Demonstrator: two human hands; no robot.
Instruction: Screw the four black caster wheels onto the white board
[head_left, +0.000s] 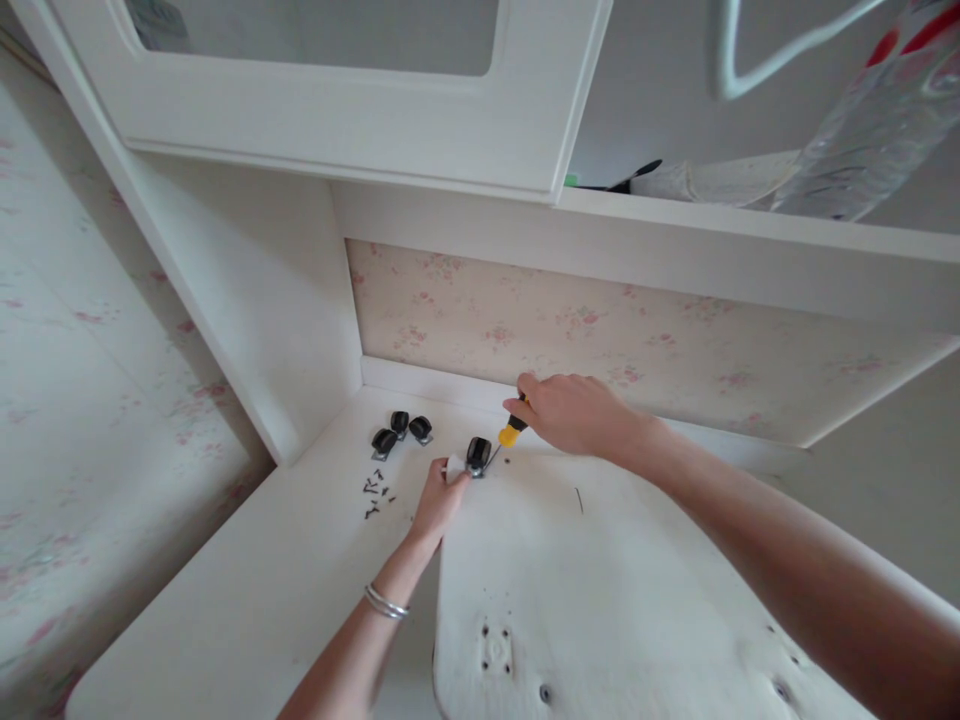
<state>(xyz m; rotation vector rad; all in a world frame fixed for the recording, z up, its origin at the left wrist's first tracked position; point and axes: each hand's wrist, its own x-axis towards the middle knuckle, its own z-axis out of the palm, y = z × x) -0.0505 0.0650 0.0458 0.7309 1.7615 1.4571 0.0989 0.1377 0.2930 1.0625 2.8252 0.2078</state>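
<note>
Black caster (478, 455) sits at the far edge of the white board (600, 580); I see the left hand (439, 500) pinching its plate. The right hand (574, 412), above that edge, is closed round the yellow screwdriver (513, 430).

A white desk (247, 590) fills a corner alcove, its top smooth and matt. At the back runs a panel of pale wallpaper (600, 340) printed with small pink flowers, and the same paper covers the wall on the left (67, 380). A white side panel (247, 300) rises from the desk to an overhead cupboard, whose door (360, 120) frames a pane with rounded corners. To the right of the door a white shelf (750, 235) carries a clear plastic wrapper (877, 140) and some folded white material. The light is soft and even, without hard shadows.
</note>
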